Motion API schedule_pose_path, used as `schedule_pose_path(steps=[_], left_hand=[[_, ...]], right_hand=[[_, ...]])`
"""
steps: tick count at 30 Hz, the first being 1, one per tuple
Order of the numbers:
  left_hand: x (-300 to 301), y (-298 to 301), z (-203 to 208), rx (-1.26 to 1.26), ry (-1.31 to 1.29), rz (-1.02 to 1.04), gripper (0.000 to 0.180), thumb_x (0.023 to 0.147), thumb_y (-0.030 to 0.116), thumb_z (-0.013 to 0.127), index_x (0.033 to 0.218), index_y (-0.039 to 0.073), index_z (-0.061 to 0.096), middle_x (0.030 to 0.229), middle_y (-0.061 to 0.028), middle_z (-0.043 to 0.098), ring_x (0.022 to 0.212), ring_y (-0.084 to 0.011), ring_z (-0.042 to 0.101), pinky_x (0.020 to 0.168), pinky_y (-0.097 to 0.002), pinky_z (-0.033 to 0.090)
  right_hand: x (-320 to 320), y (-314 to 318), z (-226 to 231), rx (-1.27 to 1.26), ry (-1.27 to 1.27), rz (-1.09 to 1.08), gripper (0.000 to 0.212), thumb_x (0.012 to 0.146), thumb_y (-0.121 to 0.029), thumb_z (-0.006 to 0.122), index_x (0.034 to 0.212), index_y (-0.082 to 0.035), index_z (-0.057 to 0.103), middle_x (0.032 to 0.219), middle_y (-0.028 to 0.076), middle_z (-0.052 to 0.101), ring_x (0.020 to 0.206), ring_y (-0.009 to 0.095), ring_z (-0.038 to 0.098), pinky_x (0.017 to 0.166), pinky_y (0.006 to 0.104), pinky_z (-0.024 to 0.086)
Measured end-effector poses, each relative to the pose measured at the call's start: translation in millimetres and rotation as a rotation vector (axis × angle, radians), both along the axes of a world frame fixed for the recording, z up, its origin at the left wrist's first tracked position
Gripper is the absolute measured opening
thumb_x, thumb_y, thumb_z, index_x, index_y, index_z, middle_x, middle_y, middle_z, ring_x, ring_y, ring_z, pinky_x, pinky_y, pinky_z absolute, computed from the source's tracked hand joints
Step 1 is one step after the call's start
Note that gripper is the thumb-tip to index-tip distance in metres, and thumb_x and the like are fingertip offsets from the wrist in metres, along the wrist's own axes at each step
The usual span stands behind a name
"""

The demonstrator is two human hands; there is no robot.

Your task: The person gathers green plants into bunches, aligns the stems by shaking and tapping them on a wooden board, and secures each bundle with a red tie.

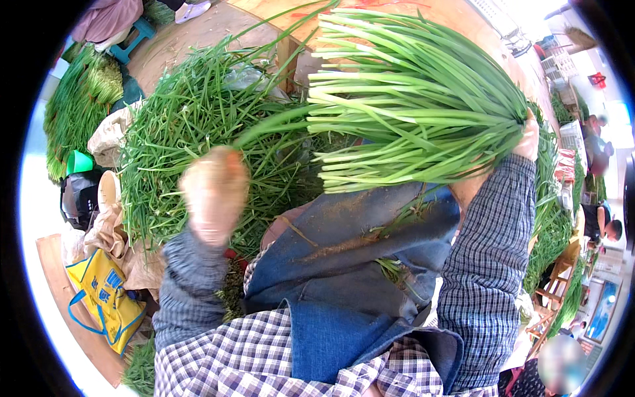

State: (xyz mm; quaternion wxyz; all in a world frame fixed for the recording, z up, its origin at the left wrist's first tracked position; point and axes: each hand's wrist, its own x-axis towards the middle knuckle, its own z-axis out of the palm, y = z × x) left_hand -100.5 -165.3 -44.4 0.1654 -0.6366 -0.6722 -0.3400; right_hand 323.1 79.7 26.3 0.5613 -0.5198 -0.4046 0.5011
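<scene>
My right hand [528,140] is closed around the gathered end of a big bunch of garlic chives [417,99]. Their pale stalk ends fan out to the left above my lap. My left hand [215,195] is smeared by motion but looks closed, with a few blurred chive leaves [271,126] trailing from its top toward the bunch. Something orange shows at its fingertips. Behind and around that hand is a large heap of loose chives [172,126]. A blue denim apron [344,245], dusted with soil and leaf scraps, covers my lap.
A wooden table [390,10] stands ahead. To the left are a yellow bag [109,298], a green cup [79,163], sacks, another chive pile [83,99] and a blue stool [135,40] beside a seated person. More chives [552,231] and other people line the right.
</scene>
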Motion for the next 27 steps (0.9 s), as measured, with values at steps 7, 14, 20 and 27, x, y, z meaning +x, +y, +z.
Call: schedule_pose_path(steps=[7,14,20,27], left_hand=[[-44.6,-31.6,-2.2,-0.371,-0.099,0.114,0.018,0.080,0.011,0.060,0.097,0.007,0.064,0.097,-0.0140,0.059,0.096,-0.0261,0.052,0.082,-0.0406,0.044],[62.4,33.7,19.4,-0.527,-1.745,-0.530,0.045,0.084,0.023,0.059,0.117,-0.006,0.050,0.106,-0.0168,0.060,0.097,-0.0244,0.058,0.089,-0.0356,0.044],[78.1,63.7,12.3,-0.558,-2.116,-0.654,0.034,0.081,0.019,0.064,0.107,-0.001,0.056,0.099,-0.0120,0.061,0.092,-0.0220,0.058,0.085,-0.0365,0.046],[88.5,64.0,-0.3,-0.627,-1.913,-0.637,0.030,0.076,0.007,0.064,0.105,0.002,0.058,0.097,-0.0053,0.062,0.086,-0.0166,0.058,0.077,-0.0326,0.047]], right_hand=[[79.4,19.3,0.5,-0.148,0.638,0.719,0.036,0.093,-0.019,0.030,0.111,0.004,0.051,0.108,0.018,0.059,0.089,0.026,0.061,0.082,0.0357,0.050],[74.8,18.1,-0.1,-0.082,0.427,0.595,0.029,0.092,-0.006,0.029,0.110,0.004,0.050,0.102,0.017,0.060,0.083,0.024,0.062,0.077,0.0344,0.052],[69.5,20.1,-8.7,0.019,0.200,0.397,0.033,0.094,-0.019,0.031,0.109,0.003,0.052,0.102,0.016,0.061,0.089,0.024,0.060,0.081,0.0357,0.049],[37.3,2.2,-0.5,0.094,-0.238,0.093,0.029,0.093,-0.009,0.030,0.110,0.005,0.049,0.102,0.016,0.061,0.083,0.022,0.062,0.076,0.0319,0.052]])
